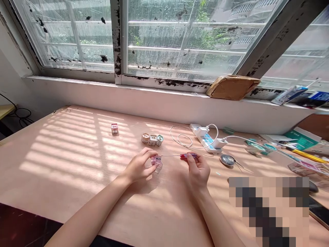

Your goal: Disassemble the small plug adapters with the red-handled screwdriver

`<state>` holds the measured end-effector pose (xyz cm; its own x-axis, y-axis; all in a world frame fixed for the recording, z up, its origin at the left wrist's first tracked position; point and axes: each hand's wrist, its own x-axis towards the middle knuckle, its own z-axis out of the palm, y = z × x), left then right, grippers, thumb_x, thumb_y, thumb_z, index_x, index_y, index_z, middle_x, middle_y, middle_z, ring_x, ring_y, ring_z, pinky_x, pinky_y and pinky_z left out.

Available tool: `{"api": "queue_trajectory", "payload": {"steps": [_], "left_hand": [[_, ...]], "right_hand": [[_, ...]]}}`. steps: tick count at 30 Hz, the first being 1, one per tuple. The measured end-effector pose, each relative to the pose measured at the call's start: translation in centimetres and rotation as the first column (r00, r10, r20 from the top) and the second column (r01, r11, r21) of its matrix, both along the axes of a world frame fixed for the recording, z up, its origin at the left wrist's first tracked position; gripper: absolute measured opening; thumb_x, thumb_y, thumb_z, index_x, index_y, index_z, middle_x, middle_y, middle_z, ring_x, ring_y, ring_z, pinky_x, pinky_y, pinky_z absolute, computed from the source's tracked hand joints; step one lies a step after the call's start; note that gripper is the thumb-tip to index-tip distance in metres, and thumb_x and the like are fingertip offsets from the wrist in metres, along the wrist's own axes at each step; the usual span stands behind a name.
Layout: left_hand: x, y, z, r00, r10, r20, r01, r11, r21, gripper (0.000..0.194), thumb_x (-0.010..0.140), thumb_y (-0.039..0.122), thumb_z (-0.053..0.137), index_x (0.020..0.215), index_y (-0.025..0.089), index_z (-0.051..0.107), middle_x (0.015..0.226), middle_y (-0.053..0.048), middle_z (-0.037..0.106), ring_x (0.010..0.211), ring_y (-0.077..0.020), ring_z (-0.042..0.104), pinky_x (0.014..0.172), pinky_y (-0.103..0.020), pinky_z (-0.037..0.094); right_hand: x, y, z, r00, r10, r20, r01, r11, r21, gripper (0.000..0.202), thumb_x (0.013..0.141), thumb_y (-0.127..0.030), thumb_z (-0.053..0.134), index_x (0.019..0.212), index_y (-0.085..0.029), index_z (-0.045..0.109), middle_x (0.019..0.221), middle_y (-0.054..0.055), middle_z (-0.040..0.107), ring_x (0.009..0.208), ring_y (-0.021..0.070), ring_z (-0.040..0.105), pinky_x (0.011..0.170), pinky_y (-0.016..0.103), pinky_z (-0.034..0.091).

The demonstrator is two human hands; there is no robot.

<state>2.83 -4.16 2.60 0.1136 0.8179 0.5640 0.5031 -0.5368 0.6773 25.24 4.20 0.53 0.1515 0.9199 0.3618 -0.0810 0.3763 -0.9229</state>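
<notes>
Between the thumb and fingers of my left hand (142, 164) is a pink pencil sharpener (155, 160) with a metal blade on it. A clear plastic cup (159, 167) shows just below it; I cannot tell whether it is joined to the sharpener. My right hand (199, 170) grips a screwdriver (188, 156) by its red and purple handle. The thin shaft points left, its tip at or very near the blade. Beyond my hands, three sharpeners (153, 140) stand side by side, and a red-topped sharpener (114, 128) sits alone farther left.
A white power strip (208, 141) with plugs and looping white cables lies at the back right. Nearby is a round metal object (227, 160). Green and clear plastic pieces (255, 148) and a yellow-handled tool (308, 155) lie farther right. A pixelated patch covers the lower right.
</notes>
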Motion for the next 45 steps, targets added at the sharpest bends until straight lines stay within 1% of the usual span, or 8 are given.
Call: {"api": "queue_trajectory", "payload": {"steps": [3,7,9,13,19,24,28,45], "left_hand": [[-0.2,0.2,-0.2,1.0,0.03,-0.003,-0.03,0.999,0.02,0.028,0.087,0.019,0.067,0.114,0.021,0.062,0.103,-0.007,0.062,0.089,-0.0181,0.063,0.082,-0.028,0.054],[-0.3,0.3,-0.3,0.999,0.044,0.005,-0.044,0.999,0.01,0.026,0.084,0.017,0.068,0.109,0.021,0.063,0.095,-0.003,0.06,0.079,-0.0142,0.062,0.076,-0.025,0.053],[-0.3,0.3,-0.3,0.999,0.043,0.003,-0.043,0.999,0.005,0.026,0.084,0.016,0.068,0.109,0.021,0.064,0.095,-0.003,0.059,0.078,-0.0135,0.062,0.076,-0.025,0.053],[-0.3,0.3,-0.2,0.998,0.06,-0.024,-0.06,0.998,-0.008,0.025,0.085,0.019,0.069,0.109,0.022,0.064,0.092,-0.002,0.058,0.079,-0.0136,0.061,0.078,-0.025,0.052],[-0.4,0.3,-0.2,0.996,0.059,-0.073,-0.059,0.998,-0.003,0.023,0.086,0.02,0.068,0.109,0.022,0.064,0.096,-0.003,0.06,0.083,-0.015,0.062,0.079,-0.025,0.052],[-0.4,0.4,-0.4,0.993,0.057,-0.101,-0.056,0.998,0.011,0.028,0.084,0.017,0.068,0.111,0.022,0.063,0.099,-0.004,0.061,0.086,-0.0161,0.062,0.078,-0.026,0.052],[-0.4,0.4,-0.4,0.99,0.062,-0.123,-0.059,0.998,0.029,0.026,0.085,0.018,0.068,0.111,0.022,0.064,0.099,-0.004,0.062,0.087,-0.0171,0.062,0.079,-0.027,0.052],[-0.5,0.3,-0.4,0.984,0.066,-0.163,-0.059,0.997,0.043,0.027,0.087,0.02,0.067,0.114,0.024,0.066,0.104,-0.006,0.067,0.094,-0.0195,0.066,0.082,-0.03,0.053]], "right_hand": [[0.0,-0.9,0.8,0.999,0.005,-0.044,-0.001,0.995,0.099,0.034,0.084,-0.049,0.075,0.091,-0.017,0.064,0.074,0.001,0.067,0.066,0.0174,0.067,0.068,0.035,0.056],[-0.5,-2.0,1.5,0.996,0.07,-0.054,-0.059,0.982,0.177,0.028,0.085,-0.043,0.077,0.092,-0.019,0.066,0.074,0.0,0.067,0.065,0.0159,0.067,0.066,0.032,0.055],[-0.8,-2.5,1.8,0.995,0.092,-0.046,-0.082,0.977,0.197,0.026,0.086,-0.041,0.077,0.093,-0.019,0.066,0.075,0.0,0.068,0.065,0.0161,0.068,0.065,0.032,0.056],[-1.2,-2.8,2.1,0.995,0.095,-0.023,-0.087,0.97,0.226,0.023,0.088,-0.04,0.076,0.093,-0.02,0.066,0.077,0.0,0.07,0.066,0.0165,0.07,0.065,0.032,0.057],[-1.2,-3.0,2.3,0.994,0.105,0.028,-0.109,0.963,0.247,0.019,0.091,-0.038,0.073,0.094,-0.02,0.065,0.077,0.0,0.071,0.067,0.0161,0.071,0.065,0.03,0.058],[-1.4,-3.1,2.6,0.993,0.105,0.05,-0.115,0.958,0.263,0.019,0.091,-0.037,0.072,0.094,-0.021,0.065,0.076,0.0,0.069,0.066,0.0159,0.07,0.064,0.03,0.059],[-1.4,-3.2,2.6,0.992,0.103,0.07,-0.118,0.957,0.264,0.019,0.091,-0.038,0.073,0.094,-0.021,0.064,0.076,0.0,0.07,0.065,0.0161,0.07,0.063,0.03,0.059],[-1.1,-3.1,2.4,0.993,0.091,0.079,-0.109,0.958,0.267,0.02,0.091,-0.039,0.073,0.095,-0.021,0.064,0.076,0.0,0.069,0.066,0.0165,0.072,0.064,0.03,0.061]]}}
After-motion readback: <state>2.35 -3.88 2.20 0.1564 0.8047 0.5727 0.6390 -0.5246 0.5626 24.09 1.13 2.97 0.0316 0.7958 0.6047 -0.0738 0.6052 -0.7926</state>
